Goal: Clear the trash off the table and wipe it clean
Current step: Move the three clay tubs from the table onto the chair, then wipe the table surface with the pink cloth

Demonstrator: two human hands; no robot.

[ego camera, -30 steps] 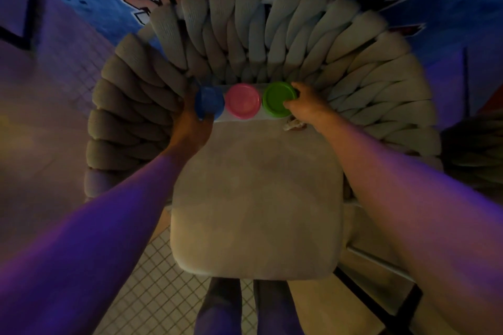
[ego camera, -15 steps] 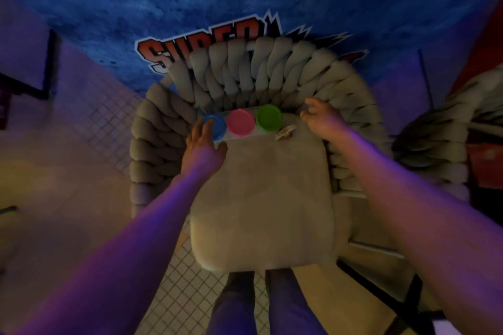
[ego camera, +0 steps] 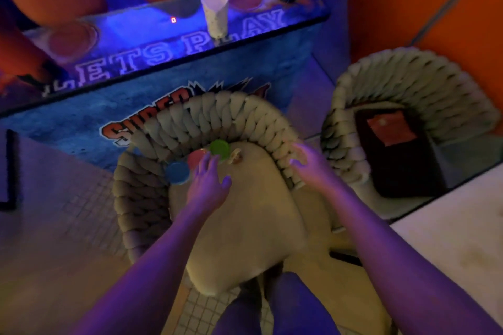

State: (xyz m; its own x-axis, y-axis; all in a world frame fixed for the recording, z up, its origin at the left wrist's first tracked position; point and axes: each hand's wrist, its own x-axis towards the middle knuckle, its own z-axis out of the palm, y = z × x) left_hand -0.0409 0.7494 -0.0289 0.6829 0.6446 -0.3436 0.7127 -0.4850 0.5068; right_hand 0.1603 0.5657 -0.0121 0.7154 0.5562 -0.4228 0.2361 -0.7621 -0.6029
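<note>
**Kid:** What can you see from the head camera?

**Me:** Only that one view. There's a beige woven rope chair (ego camera: 174,128) with a soft tan seat cushion (ego camera: 245,220). At the back of the seat, around 12 o'clock from the hands, sit three small round tubs: a blue-lidded tub (ego camera: 177,172), a pink-lidded tub (ego camera: 196,158) and a green-lidded tub (ego camera: 219,147). Just right of the green one lies a little crumpled scrap of trash (ego camera: 235,156).

**Kid:** Are the hands holding anything?

**Me:** No. The left hand (ego camera: 209,181) is spread wide and flat, its fingers over the pink tub. I can't tell if it touches. The right hand (ego camera: 310,166) is wide too, with nothing in it, near the chair's rope edge at 3 o'clock from the scrap.

**Kid:** Is the table clean?

**Me:** I don't think so. The blue glowing game table (ego camera: 152,32) is at 12 o'clock, far from the hands, and a white paper cup (ego camera: 215,12) stands on it. I see no cloth anywhere. So I'd guess the cup needs taking away and the wiping isn't started.

**Kid:** And the other chair?

**Me:** A second woven chair (ego camera: 408,84) at 2 o'clock holds a dark flat box (ego camera: 400,149).
</note>
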